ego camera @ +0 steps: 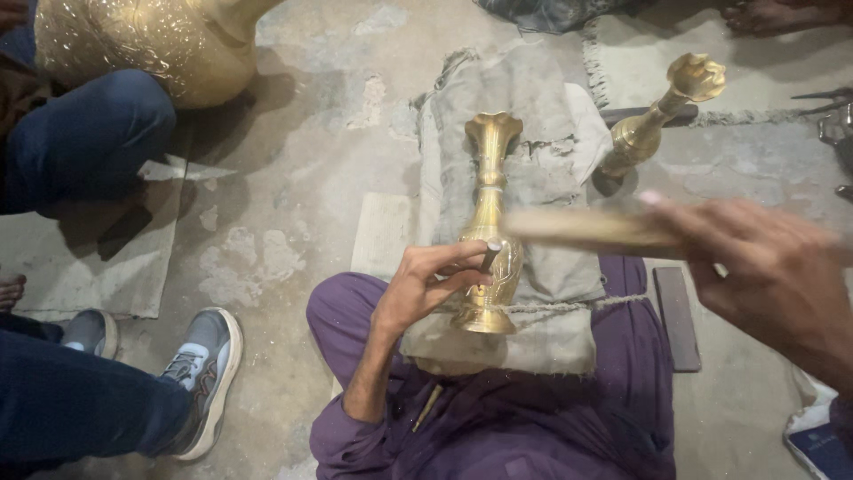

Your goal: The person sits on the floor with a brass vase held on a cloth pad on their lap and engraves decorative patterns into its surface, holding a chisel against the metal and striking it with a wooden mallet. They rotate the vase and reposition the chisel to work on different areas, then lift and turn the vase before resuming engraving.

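We have a brass vase [490, 233] lying on a cloth pad [542, 160] across our lap, roped down near its base. Left hand [425, 289] pinches a small punch [490, 257] against the belly; right hand [771, 267] is closed on a blurred wooden mallet [593, 231]. Looks like stiff, thin, slick metal, dentable; best held at the neck or base. Second vase [656, 118] stands upper right, someone's shoe [201, 378] at left.

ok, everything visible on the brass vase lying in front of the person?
The brass vase is golden, looks like engraved metal, with a fluted flared mouth, narrow neck, round belly and flared foot. It lies on a grey cloth pad, mouth pointing away. A rope crosses near its foot. The left hand holds a small punch against its belly.
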